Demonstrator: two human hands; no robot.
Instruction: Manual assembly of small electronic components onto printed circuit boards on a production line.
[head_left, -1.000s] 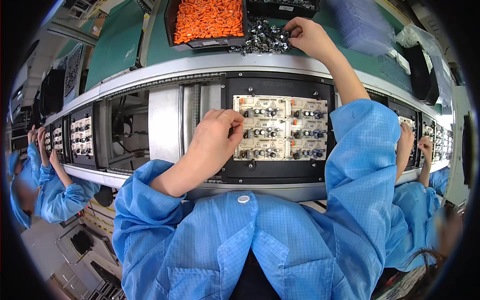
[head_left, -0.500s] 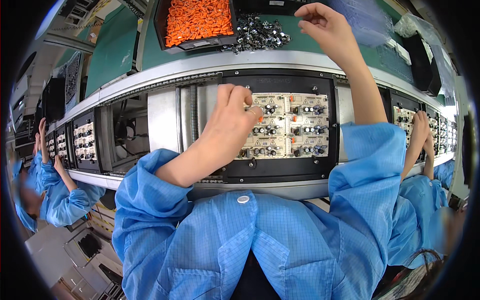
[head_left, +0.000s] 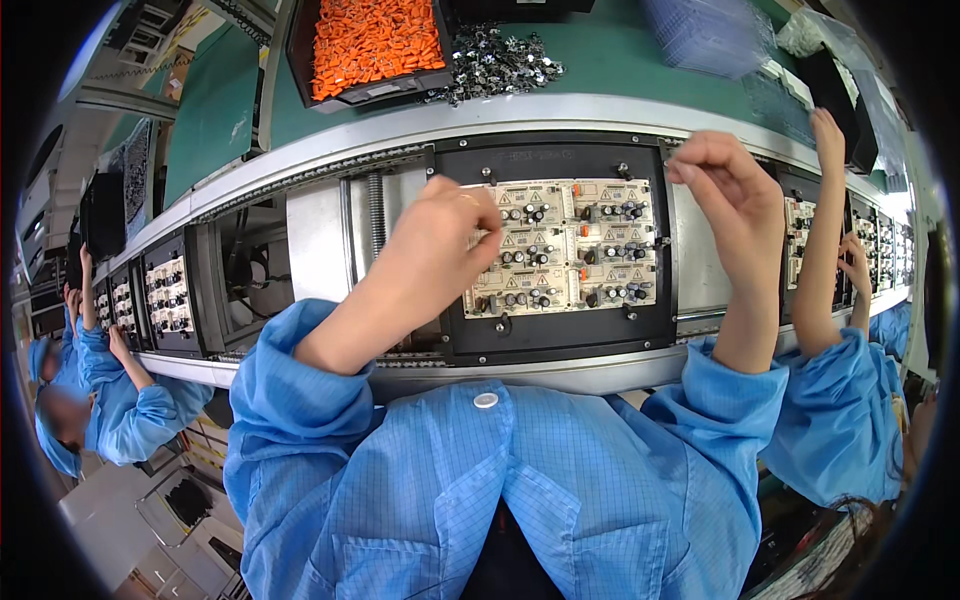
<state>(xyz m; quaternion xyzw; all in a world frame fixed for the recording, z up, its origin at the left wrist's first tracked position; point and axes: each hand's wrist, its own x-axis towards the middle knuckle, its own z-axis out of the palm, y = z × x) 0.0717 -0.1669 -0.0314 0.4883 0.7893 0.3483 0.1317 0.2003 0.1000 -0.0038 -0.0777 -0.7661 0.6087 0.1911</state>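
My left hand (head_left: 425, 250) hovers over the left edge of a panel of cream circuit boards (head_left: 571, 305). Its fingers curl inward, and whatever they hold, if anything, is hidden. The boards carry black capacitors and a few small orange components (head_left: 583, 232) in the right-hand column. They lie in a black carrier frame (head_left: 560, 337) on the conveyor. Just off the frame's right edge, my right hand (head_left: 735, 195) is raised with thumb and fingertips pinched together. Anything between those fingertips is too small to make out.
Beyond the rail (head_left: 400, 140), a black bin (head_left: 370, 92) holds orange components, beside a loose pile of small metal parts (head_left: 500, 65). Clear plastic trays (head_left: 705, 35) stand farther right. Co-workers in blue work on both sides; one's forearm (head_left: 822, 250) reaches up close by on my right.
My right hand has come back from above the metal parts toward the carrier's right edge. My left hand has shifted slightly left, and the orange piece by its fingers no longer shows.
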